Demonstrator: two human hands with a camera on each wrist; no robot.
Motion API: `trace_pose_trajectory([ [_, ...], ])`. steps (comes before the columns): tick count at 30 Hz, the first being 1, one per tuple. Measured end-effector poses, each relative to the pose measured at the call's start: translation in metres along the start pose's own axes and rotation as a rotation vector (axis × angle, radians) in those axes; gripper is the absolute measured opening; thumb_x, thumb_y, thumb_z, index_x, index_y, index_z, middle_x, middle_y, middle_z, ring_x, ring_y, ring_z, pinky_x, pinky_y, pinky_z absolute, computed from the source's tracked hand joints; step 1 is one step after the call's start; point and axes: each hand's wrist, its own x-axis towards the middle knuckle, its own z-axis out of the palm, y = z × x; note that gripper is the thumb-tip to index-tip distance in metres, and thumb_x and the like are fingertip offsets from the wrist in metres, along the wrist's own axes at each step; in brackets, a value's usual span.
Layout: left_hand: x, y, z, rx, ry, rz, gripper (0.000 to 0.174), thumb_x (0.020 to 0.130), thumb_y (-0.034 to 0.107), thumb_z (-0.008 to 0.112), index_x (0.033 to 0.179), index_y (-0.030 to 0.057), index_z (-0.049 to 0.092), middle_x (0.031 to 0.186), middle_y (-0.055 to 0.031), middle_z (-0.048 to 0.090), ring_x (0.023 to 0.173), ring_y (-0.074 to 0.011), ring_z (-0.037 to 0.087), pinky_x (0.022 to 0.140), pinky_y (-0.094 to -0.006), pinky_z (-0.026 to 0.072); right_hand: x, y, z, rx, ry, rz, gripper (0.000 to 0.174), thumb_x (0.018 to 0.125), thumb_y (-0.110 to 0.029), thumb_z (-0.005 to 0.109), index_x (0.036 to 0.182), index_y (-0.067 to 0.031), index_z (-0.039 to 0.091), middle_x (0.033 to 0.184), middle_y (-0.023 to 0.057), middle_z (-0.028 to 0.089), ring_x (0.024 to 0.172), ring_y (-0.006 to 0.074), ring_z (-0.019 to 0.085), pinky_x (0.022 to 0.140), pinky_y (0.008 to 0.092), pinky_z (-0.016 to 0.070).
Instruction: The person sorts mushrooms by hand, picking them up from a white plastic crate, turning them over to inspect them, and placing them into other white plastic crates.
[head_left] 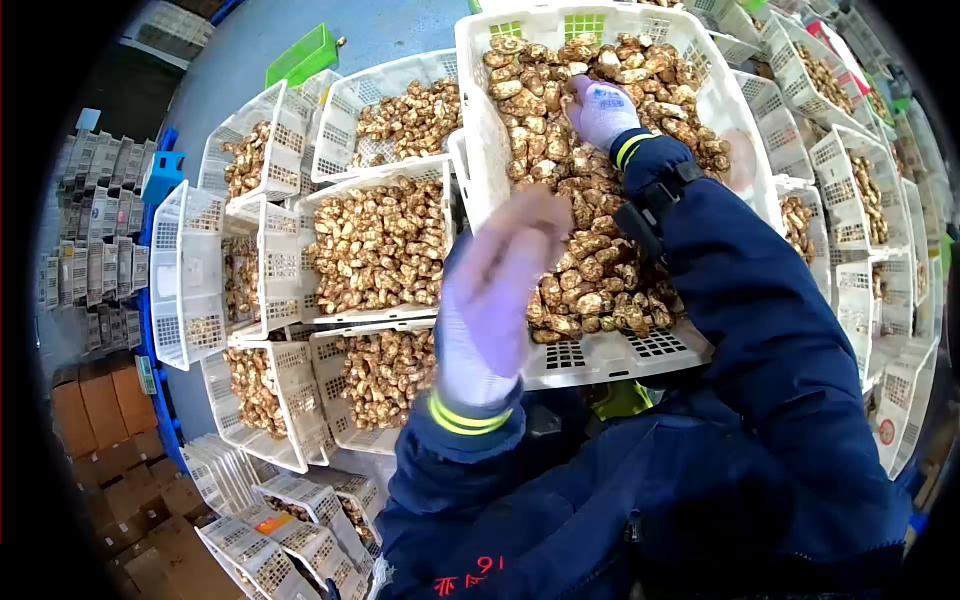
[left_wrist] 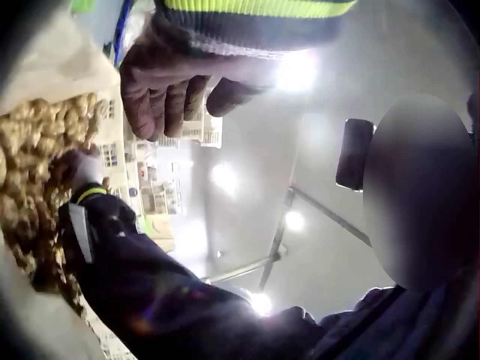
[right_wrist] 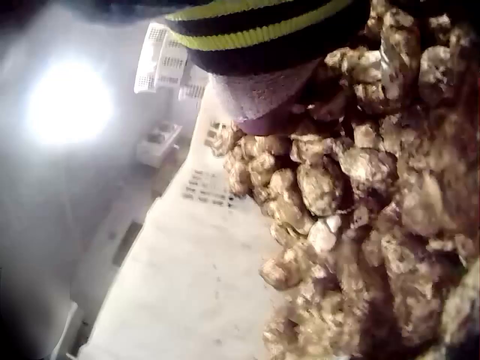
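Observation:
A large white plastic crate (head_left: 640, 360) stands in front of me, heaped with knobbly brown-and-cream mushrooms (head_left: 590, 270). My right hand (head_left: 603, 112), in a pale purple glove, reaches to the far part of the heap, its fingertips down among the mushrooms; I cannot tell whether they grip one. In the right wrist view only its gloved wrist (right_wrist: 262, 97) shows, above the mushrooms (right_wrist: 322, 187). My left hand (head_left: 510, 290), gloved alike and blurred, is raised over the crate's near left side. In the left wrist view the left hand (left_wrist: 176, 86) has loosely bent fingers and nothing in them.
More white crates of mushrooms stand to the left, such as the middle crate (head_left: 380, 320) and the one behind it (head_left: 330, 115). Further crates (head_left: 840, 190) line the right side. A green crate (head_left: 302, 55) lies on the blue floor. Cardboard boxes (head_left: 105, 410) are stacked far left.

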Motion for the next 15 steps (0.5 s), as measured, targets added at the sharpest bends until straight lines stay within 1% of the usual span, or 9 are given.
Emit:
trace_pose_trajectory([
  [2, -0.008, -0.009, 0.020, -0.190, 0.017, -0.244, 0.035, 0.099, 0.010, 0.043, 0.131, -0.0028, 0.051, 0.115, -0.0148, 0.063, 0.113, -0.0253, 0.060, 0.097, -0.0367, 0.0485, -0.005, 0.014, -0.008, 0.340, -0.035, 0.014, 0.027, 0.085, -0.022, 0.061, 0.109, -0.0131, 0.068, 0.101, 0.0150, 0.070, 0.096, 0.0311, 0.066, 0.086, 0.0421, 0.0504],
  [3, -0.012, -0.014, 0.025, -0.345, 0.077, -0.370, 0.036, 0.100, 0.010, 0.043, 0.134, -0.0031, 0.049, 0.118, -0.0159, 0.063, 0.114, -0.0256, 0.060, 0.098, -0.0366, 0.0482, -0.008, 0.022, -0.015, 0.402, -0.054, -0.103, 0.026, 0.084, -0.019, 0.063, 0.106, -0.0065, 0.066, 0.095, 0.0106, 0.069, 0.085, 0.0195, 0.063, 0.076, 0.0333, 0.0493],
  [5, -0.021, -0.025, 0.024, -0.382, 0.095, -0.371, 0.040, 0.100, 0.011, 0.043, 0.137, -0.0031, 0.044, 0.126, -0.0180, 0.058, 0.117, -0.0268, 0.058, 0.102, -0.0388, 0.0456, -0.018, 0.030, -0.033, 0.626, -0.214, -0.069, 0.026, 0.083, -0.019, 0.064, 0.106, -0.0069, 0.068, 0.097, 0.0072, 0.068, 0.087, 0.0149, 0.061, 0.076, 0.0317, 0.0488],
  [6, -0.024, -0.030, 0.025, -0.451, 0.130, -0.371, 0.042, 0.100, 0.013, 0.044, 0.139, -0.0027, 0.042, 0.130, -0.0183, 0.054, 0.120, -0.0277, 0.055, 0.103, -0.0408, 0.0440, -0.022, 0.030, -0.037, 0.589, -0.164, -0.080, 0.026, 0.084, -0.018, 0.063, 0.106, -0.0071, 0.069, 0.093, 0.0048, 0.068, 0.083, 0.0134, 0.060, 0.074, 0.0307, 0.0489],
  [7, -0.027, -0.040, 0.023, -0.455, 0.140, -0.367, 0.043, 0.099, 0.014, 0.046, 0.139, -0.0020, 0.042, 0.129, -0.0168, 0.053, 0.120, -0.0278, 0.053, 0.101, -0.0415, 0.0444, -0.027, 0.033, -0.044, 0.501, -0.172, 0.022, 0.029, 0.085, -0.018, 0.061, 0.111, -0.0091, 0.069, 0.093, 0.0057, 0.069, 0.080, 0.0131, 0.061, 0.073, 0.0310, 0.0499],
  [9, -0.029, -0.054, 0.024, -0.477, 0.201, -0.367, 0.043, 0.098, 0.015, 0.047, 0.138, -0.0007, 0.042, 0.126, -0.0148, 0.053, 0.116, -0.0269, 0.054, 0.097, -0.0391, 0.0456, -0.033, 0.031, -0.049, 0.369, -0.207, 0.057, 0.035, 0.087, -0.020, 0.054, 0.119, -0.0159, 0.067, 0.101, 0.0121, 0.071, 0.092, 0.0223, 0.067, 0.083, 0.0368, 0.0523],
  [10, -0.029, -0.057, 0.022, -0.458, 0.203, -0.369, 0.044, 0.099, 0.017, 0.048, 0.139, 0.0003, 0.041, 0.128, -0.0158, 0.053, 0.117, -0.0279, 0.053, 0.098, -0.0404, 0.0448, -0.030, 0.038, -0.032, 0.237, -0.129, -0.221, 0.040, 0.088, -0.022, 0.050, 0.126, -0.0163, 0.063, 0.111, 0.0166, 0.068, 0.102, 0.0262, 0.066, 0.091, 0.0391, 0.0503],
  [11, -0.028, -0.057, 0.022, -0.441, 0.205, -0.372, 0.045, 0.099, 0.019, 0.049, 0.140, 0.0012, 0.040, 0.130, -0.0168, 0.052, 0.118, -0.0288, 0.053, 0.099, -0.0417, 0.0440, -0.047, 0.017, -0.048, 0.152, -0.258, -0.253, 0.046, 0.088, -0.025, 0.051, 0.132, -0.0152, 0.056, 0.120, 0.0198, 0.064, 0.111, 0.0296, 0.062, 0.098, 0.0398, 0.0470],
  [15, -0.028, -0.062, 0.020, -0.420, 0.186, -0.353, 0.046, 0.100, 0.020, 0.049, 0.141, 0.0026, 0.037, 0.132, -0.0194, 0.051, 0.120, -0.0310, 0.052, 0.102, -0.0433, 0.0429, -0.066, -0.019, -0.020, -0.019, -0.287, -0.471, 0.048, 0.087, -0.025, 0.059, 0.133, -0.0122, 0.054, 0.119, 0.0190, 0.061, 0.106, 0.0364, 0.061, 0.093, 0.0433, 0.0486],
])
